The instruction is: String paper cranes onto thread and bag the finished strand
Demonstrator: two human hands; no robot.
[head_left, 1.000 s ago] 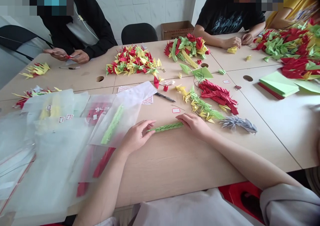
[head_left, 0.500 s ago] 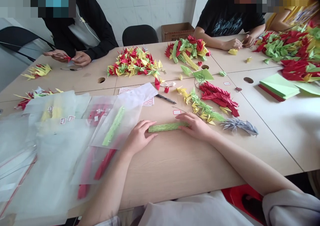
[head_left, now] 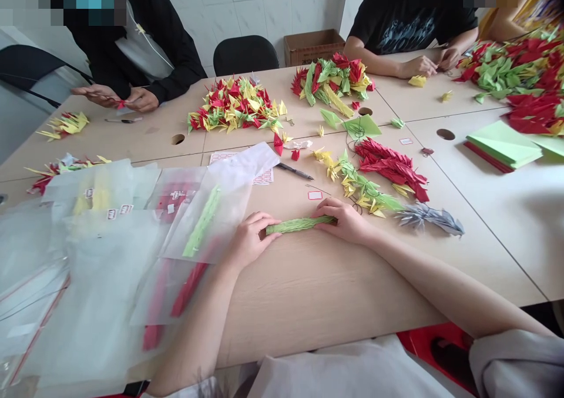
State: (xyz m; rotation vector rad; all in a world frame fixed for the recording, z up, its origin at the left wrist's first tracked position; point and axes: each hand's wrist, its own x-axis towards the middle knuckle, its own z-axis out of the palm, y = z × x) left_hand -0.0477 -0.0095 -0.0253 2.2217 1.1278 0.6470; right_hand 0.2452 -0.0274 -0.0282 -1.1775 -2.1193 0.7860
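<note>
A narrow green bundle of folded paper (head_left: 296,225) lies across the table between my two hands. My left hand (head_left: 252,239) has its fingers and thumb closed round the bundle's left end. Around the right end, my right hand (head_left: 346,221) is closed, fingers on top and thumb beneath. Just beyond my right hand are a string of yellow and green paper cranes (head_left: 362,187), a red folded-paper bundle (head_left: 392,166) and a grey one (head_left: 434,218). Left of my left hand, a translucent bag (head_left: 229,210) contains another green bundle (head_left: 202,221).
More translucent bags (head_left: 101,280) cover the table's left side. A pen (head_left: 295,171) and a small label (head_left: 315,195) lie ahead. Heaps of paper cranes (head_left: 238,104) and stacked green paper (head_left: 502,142) stand farther off. Co-workers' hands (head_left: 132,99) are busy across the table.
My left hand has closed onto the left end of the green bundle, where its fingers were spread around it before. The view has shifted slightly.
</note>
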